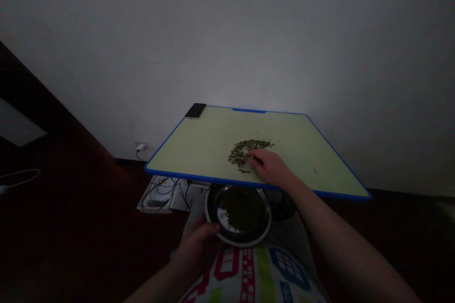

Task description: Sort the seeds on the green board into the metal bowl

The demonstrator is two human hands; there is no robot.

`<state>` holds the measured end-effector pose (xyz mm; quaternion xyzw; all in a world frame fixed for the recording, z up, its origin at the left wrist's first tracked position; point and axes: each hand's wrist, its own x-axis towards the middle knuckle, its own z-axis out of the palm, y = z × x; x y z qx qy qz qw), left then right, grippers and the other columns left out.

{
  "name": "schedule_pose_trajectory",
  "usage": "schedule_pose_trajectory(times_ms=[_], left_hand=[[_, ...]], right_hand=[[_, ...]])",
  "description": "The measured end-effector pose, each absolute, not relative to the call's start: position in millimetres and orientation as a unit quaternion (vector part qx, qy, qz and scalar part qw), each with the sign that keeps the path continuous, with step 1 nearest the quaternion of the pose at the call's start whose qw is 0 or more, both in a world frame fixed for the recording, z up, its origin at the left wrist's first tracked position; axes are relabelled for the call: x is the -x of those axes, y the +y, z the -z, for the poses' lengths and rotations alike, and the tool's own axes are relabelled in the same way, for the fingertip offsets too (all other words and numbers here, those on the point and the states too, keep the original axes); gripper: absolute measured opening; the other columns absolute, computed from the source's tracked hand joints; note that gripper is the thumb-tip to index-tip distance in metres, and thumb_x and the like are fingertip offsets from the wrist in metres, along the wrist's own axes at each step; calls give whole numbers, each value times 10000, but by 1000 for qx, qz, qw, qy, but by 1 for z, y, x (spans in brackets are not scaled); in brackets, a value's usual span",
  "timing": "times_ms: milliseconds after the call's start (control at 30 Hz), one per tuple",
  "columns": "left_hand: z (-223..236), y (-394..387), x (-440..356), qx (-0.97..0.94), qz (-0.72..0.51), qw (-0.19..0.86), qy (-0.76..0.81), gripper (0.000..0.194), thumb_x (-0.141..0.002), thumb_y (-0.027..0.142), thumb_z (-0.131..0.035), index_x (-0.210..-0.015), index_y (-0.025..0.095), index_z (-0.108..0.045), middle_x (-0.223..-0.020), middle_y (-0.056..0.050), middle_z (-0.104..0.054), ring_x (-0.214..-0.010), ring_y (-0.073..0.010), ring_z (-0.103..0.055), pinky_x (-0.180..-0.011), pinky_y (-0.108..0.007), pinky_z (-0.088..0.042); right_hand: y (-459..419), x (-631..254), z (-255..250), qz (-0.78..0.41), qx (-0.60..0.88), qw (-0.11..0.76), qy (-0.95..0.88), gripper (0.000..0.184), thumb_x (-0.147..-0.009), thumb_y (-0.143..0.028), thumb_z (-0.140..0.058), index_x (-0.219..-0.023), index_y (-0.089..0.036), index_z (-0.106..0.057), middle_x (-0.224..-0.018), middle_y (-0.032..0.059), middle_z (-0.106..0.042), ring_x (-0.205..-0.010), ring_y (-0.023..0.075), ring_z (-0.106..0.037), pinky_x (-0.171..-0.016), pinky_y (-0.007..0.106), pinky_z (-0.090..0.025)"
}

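My left hand (pixel 199 242) grips a round metal bowl (pixel 267 227) at its near left rim, thumb over the edge and the other fingers hidden below. The bowl sits by my lap, just under the table's front edge, with a heap of dark green beans or similar small grains (pixel 243 208) inside. Over the pale yellow-green tabletop (pixel 206 139), my right hand (pixel 267 164) reaches to a loose scatter of the same kind of small grains (pixel 239 152). Its index finger and thumb are apart at the scatter's right side, fingertips among the grains.
A black phone or tablet (pixel 195 111) lies at the table's far left corner. Blue edging (pixel 199 180) borders the table, which stands against a pale wall (pixel 227 33). Below left are a white box with cables (pixel 159 195) and a plugged-in charger (pixel 141 147).
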<state>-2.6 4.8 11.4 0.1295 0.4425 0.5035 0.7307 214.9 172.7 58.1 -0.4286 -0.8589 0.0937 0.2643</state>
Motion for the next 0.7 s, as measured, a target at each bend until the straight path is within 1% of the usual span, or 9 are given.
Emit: schedule_pose_trajectory(times_ms=[100, 233, 500, 567, 700], left_hand=[[-13, 5, 3, -127, -501, 728, 451, 542, -651, 74, -669, -1175, 155, -558, -951, -94, -778, -873, -288, -738, -738, -384, -608], [-14, 5, 2, -118, -505, 726, 451, 604, -633, 69, -667, -1217, 156, -539, -913, -86, -780, -833, -287, -742, -699, -373, -606], [-12, 5, 2, -115, -505, 730, 447, 688, -625, 76, -676, -1289, 180, -530, -916, -81, -780, -844, -290, -736, -713, -373, -596], [-10, 5, 3, -116, -504, 729, 448, 669, -629, 77, -676, -1275, 185, -539, -905, -77, -780, -830, -284, -734, -709, -373, -595], [-7, 5, 3, -116, -504, 730, 447, 552, -637, 80, -669, -1177, 165, -590, -875, -79, -777, -812, -275, -730, -700, -365, -594]], right_hand=[[174, -211, -59, -88, 434, 251, -861, 279, -906, -210, -477, -1110, -167, -661, -1080, 118, -702, -1002, 220, -631, -901, 367, -469], [174, -205, -61, -90, 430, 245, -864, 274, -896, -203, -495, -1105, -158, -666, -1088, 124, -704, -1003, 224, -635, -901, 372, -473], [174, -202, -63, -99, 403, 238, -878, 259, -893, -197, -506, -1094, -183, -668, -1072, 97, -710, -999, 211, -637, -895, 359, -471], [173, -202, -62, -107, 389, 241, -883, 256, -891, -190, -504, -1086, -183, -669, -1068, 91, -712, -995, 208, -639, -891, 352, -474], [171, -204, -61, -117, 380, 237, -886, 256, -892, -196, -506, -1085, -167, -672, -1061, 96, -716, -986, 210, -644, -883, 347, -477]])
